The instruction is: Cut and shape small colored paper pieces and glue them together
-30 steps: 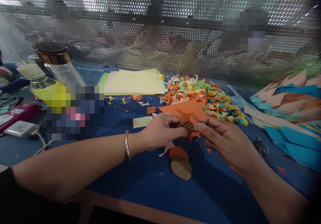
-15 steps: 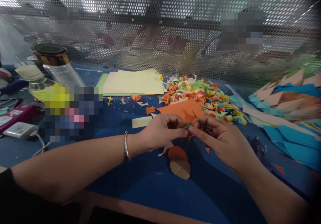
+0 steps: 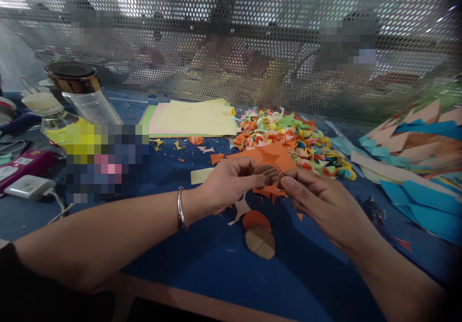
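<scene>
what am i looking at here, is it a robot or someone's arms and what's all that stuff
No robot: those are a person's bare arms, seen from a camera worn on the head, looking forward and down. The left hand has a ribbed brown disc in its grip; the right hand holds a thin pointed tool, mostly hidden. On the blue table, a tan oval and an orange disc overlap nearest the camera. Beyond lie an orange paper sheet, a paper stack and a heap of small coloured paper pieces. A clear tumbler is at the left.
</scene>
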The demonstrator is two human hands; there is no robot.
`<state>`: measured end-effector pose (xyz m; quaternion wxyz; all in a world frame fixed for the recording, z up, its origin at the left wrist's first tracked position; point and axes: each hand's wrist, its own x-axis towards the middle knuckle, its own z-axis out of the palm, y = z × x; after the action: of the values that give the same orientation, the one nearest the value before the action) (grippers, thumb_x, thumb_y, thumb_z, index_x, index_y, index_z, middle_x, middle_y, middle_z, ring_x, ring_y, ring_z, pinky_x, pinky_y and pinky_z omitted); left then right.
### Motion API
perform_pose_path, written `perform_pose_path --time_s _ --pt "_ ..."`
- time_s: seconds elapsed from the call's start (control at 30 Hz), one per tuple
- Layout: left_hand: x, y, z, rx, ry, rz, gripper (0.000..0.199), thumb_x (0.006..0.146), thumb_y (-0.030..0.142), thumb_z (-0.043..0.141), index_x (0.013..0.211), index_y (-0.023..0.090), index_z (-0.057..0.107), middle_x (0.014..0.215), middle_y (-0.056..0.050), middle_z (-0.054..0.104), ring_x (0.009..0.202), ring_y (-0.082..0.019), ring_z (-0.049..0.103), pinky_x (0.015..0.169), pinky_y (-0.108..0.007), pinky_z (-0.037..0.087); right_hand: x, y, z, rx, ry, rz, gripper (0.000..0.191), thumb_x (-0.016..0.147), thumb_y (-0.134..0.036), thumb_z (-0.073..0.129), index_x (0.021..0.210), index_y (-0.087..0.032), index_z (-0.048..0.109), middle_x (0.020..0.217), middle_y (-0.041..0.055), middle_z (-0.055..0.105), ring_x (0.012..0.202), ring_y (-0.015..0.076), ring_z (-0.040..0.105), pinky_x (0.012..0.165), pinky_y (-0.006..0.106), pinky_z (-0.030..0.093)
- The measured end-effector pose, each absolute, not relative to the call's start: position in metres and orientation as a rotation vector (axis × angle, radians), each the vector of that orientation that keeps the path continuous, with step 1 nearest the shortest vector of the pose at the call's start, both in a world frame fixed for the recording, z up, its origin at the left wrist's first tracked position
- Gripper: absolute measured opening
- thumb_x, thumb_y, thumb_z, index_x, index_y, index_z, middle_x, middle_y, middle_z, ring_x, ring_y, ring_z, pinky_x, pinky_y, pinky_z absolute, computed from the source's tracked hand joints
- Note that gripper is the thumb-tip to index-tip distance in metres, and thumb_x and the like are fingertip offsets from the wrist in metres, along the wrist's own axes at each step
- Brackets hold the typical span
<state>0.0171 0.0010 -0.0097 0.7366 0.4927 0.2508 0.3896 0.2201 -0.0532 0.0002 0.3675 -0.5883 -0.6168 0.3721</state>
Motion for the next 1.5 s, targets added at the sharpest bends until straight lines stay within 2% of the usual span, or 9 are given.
perform_pose_path --time_s 0.2,0.47,0.63,0.97,1.13,1.33,1.5 --pt "0.017 -0.001 -0.005 1.11 0.513 0.813 0.031 0.077 0.029 0.089 0.072 0.016 0.061 0.071 0.004 0.064 0.069 -0.007 0.057 0.076 -0.026 0.047 0.215 -0.053 0.009 -1.483 -1.76 0.778 0.065 0.088 -0.083 0.059 0.075 -0.02 0.07 0.058 -0.0013 0.049 0.049 0.0109 0.044 0.044 0.025 0.035" --pt "0.018 -0.001 -0.007 1.136 0.518 0.817 0.046 0.068 0.044 0.095 0.071 0.015 0.06 0.071 0.003 0.063 0.071 -0.009 0.059 0.072 -0.026 0.043 0.218 -0.055 0.009 -1.477 -1.81 0.748 0.065 0.09 -0.083 0.056 0.073 -0.021 0.07 0.057 -0.0008 0.051 0.05 0.0124 0.047 0.046 0.027 0.038" --pt "0.017 -0.001 -0.008 1.124 0.505 0.811 0.043 0.069 0.038 0.095 0.069 0.016 0.059 0.069 0.005 0.061 0.068 -0.007 0.056 0.074 -0.027 0.044 0.217 -0.055 0.009 -1.473 -1.812 0.736 0.066 0.091 -0.083 0.056 0.074 -0.021 0.072 0.057 -0.0012 0.05 0.05 0.0123 0.048 0.047 0.027 0.039" --pt "0.019 -0.001 -0.013 1.046 0.495 0.771 0.044 0.066 0.04 0.097 0.071 0.015 0.061 0.074 0.003 0.066 0.075 -0.009 0.061 0.079 -0.028 0.045 0.214 -0.055 0.015 -1.451 -1.817 0.725 0.068 0.089 -0.085 0.056 0.072 -0.021 0.073 0.056 -0.0011 0.049 0.049 0.0124 0.047 0.046 0.027 0.039" --pt "0.018 -0.002 -0.01 1.029 0.52 0.765 0.037 0.068 0.035 0.096 0.072 0.015 0.065 0.077 0.001 0.07 0.079 -0.011 0.064 0.084 -0.03 0.047 0.216 -0.056 0.014 -1.468 -1.79 0.756 0.065 0.089 -0.083 0.058 0.074 -0.022 0.074 0.056 -0.0012 0.048 0.049 0.0123 0.044 0.045 0.026 0.037" --pt "0.017 -0.003 -0.006 1.021 0.564 0.77 0.02 0.076 0.028 0.09 0.078 0.014 0.076 0.087 -0.004 0.078 0.085 -0.013 0.069 0.091 -0.031 0.05 0.225 -0.056 0.003 -1.491 -1.718 0.862 0.059 0.092 -0.076 0.061 0.079 -0.02 0.072 0.058 -0.003 0.045 0.049 0.0107 0.042 0.044 0.025 0.033" --pt "0.017 -0.002 -0.006 0.99 0.516 0.807 0.02 0.073 0.027 0.093 0.078 0.014 0.078 0.088 -0.004 0.08 0.086 -0.013 0.071 0.092 -0.03 0.052 0.227 -0.056 0.002 -1.48 -1.722 0.869 0.056 0.092 -0.074 0.063 0.077 -0.02 0.07 0.058 -0.0031 0.045 0.048 0.0105 0.041 0.044 0.025 0.032"
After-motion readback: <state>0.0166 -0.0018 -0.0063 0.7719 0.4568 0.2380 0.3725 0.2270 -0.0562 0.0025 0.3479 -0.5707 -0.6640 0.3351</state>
